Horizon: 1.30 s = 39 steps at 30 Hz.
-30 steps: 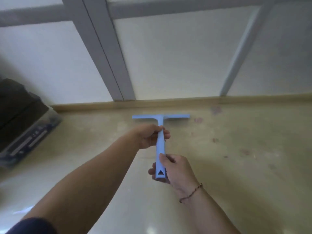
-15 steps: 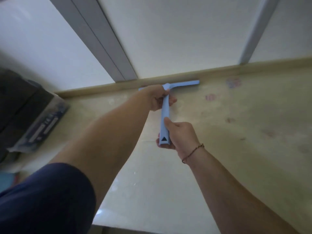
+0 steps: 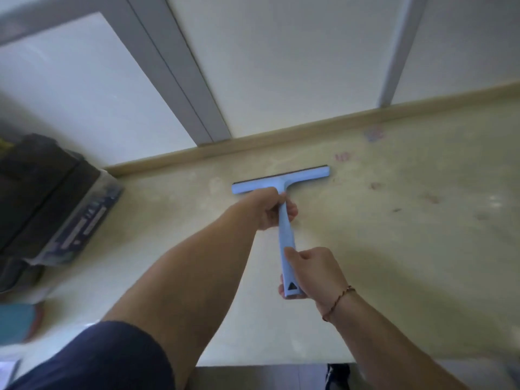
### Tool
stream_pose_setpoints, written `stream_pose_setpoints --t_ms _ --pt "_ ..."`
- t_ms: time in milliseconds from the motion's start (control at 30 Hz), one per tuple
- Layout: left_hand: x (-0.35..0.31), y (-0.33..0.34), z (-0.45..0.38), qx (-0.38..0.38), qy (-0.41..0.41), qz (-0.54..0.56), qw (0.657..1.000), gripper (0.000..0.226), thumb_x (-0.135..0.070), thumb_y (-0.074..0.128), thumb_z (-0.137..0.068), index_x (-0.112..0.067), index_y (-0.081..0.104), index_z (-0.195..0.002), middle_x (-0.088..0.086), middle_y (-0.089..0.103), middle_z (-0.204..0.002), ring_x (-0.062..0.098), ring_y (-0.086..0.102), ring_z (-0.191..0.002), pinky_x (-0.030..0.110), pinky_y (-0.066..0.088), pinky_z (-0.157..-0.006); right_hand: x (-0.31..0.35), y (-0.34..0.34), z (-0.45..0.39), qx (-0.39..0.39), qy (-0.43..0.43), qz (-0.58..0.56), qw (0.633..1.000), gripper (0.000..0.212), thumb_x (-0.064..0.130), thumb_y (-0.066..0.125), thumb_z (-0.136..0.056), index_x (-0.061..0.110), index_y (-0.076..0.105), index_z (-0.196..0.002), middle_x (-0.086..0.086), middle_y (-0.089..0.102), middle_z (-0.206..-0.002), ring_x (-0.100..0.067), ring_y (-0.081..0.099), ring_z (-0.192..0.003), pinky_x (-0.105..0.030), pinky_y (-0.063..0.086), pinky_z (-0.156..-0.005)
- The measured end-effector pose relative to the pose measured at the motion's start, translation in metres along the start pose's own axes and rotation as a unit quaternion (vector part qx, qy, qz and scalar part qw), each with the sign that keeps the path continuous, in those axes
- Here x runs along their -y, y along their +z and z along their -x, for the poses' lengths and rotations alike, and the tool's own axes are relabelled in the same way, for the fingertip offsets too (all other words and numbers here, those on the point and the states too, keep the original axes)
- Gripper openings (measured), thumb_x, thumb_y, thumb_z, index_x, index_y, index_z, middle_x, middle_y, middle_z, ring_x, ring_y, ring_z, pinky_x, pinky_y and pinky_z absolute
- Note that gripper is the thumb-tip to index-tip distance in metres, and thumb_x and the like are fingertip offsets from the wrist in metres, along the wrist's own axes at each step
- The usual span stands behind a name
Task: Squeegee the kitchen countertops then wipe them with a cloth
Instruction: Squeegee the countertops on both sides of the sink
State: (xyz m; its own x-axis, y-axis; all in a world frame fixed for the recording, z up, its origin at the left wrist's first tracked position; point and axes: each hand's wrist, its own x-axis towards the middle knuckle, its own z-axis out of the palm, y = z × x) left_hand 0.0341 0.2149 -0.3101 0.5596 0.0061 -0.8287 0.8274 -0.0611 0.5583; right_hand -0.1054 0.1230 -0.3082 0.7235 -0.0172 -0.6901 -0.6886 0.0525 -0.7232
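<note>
A light blue squeegee (image 3: 285, 232) lies with its blade on the beige countertop (image 3: 394, 263), a short way in front of the back ledge. My left hand (image 3: 270, 209) grips the handle just below the blade head. Lower down, my right hand (image 3: 312, 273) grips the end of the handle, a thin bracelet on its wrist. Reddish and purple stains (image 3: 374, 133) mark the counter to the right of the blade. No cloth is in view.
A dark appliance on a clear plastic box (image 3: 70, 209) stands at the left of the counter. A raised ledge (image 3: 253, 142) and white panels with grey frames (image 3: 180, 68) back the counter. The counter's front edge (image 3: 267, 363) runs near the bottom.
The squeegee was pushed up to the back ledge half a second ago and has now been drawn back toward me, both hands still holding the handle.
</note>
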Motion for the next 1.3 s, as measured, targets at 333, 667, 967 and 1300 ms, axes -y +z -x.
stream_pose_setpoints --t_ms 333,667,967,1300 --pt "0.102 -0.019 0.063 0.073 0.003 0.005 0.997 0.030 -0.013 0.037 -0.103 -0.004 0.053 -0.080 0.009 0.059 -0.072 0.015 0.061 -0.048 0.027 0.053 -0.052 -0.074 0.022 0.096 -0.010 0.018 0.029 0.999 0.045 0.025 0.055 -0.098 -0.005 0.060 -0.064 -0.023 0.063 -0.061 -0.032 0.065 -0.047 -0.031 0.052 -0.048" --pt "0.186 -0.029 0.118 0.095 0.026 -0.005 0.995 0.034 -0.015 0.036 -0.104 -0.002 0.053 -0.077 0.012 0.060 -0.070 0.019 0.061 -0.051 0.025 0.053 -0.049 -0.142 0.031 0.171 -0.035 0.030 0.067 0.997 0.047 0.032 0.060 -0.095 -0.001 0.068 -0.063 -0.021 0.069 -0.062 -0.036 0.066 -0.053 -0.056 0.059 -0.064" --pt "0.212 -0.028 0.154 0.077 0.026 0.007 0.997 0.033 -0.019 0.039 -0.103 -0.001 0.054 -0.081 0.012 0.062 -0.071 0.014 0.060 -0.044 0.022 0.052 -0.045 -0.153 0.030 0.211 -0.025 0.034 0.055 0.998 0.039 0.026 0.058 -0.096 -0.009 0.066 -0.079 -0.022 0.067 -0.063 -0.033 0.065 -0.051 -0.037 0.055 -0.050" --pt "0.234 -0.027 0.172 0.072 0.016 0.008 0.997 0.033 -0.019 0.040 -0.103 -0.001 0.055 -0.079 0.012 0.062 -0.068 0.014 0.060 -0.043 0.023 0.053 -0.047 -0.181 0.023 0.216 -0.022 0.011 0.123 0.992 0.047 0.039 0.058 -0.094 0.000 0.071 -0.071 -0.018 0.070 -0.068 -0.034 0.071 -0.063 -0.047 0.059 -0.065"
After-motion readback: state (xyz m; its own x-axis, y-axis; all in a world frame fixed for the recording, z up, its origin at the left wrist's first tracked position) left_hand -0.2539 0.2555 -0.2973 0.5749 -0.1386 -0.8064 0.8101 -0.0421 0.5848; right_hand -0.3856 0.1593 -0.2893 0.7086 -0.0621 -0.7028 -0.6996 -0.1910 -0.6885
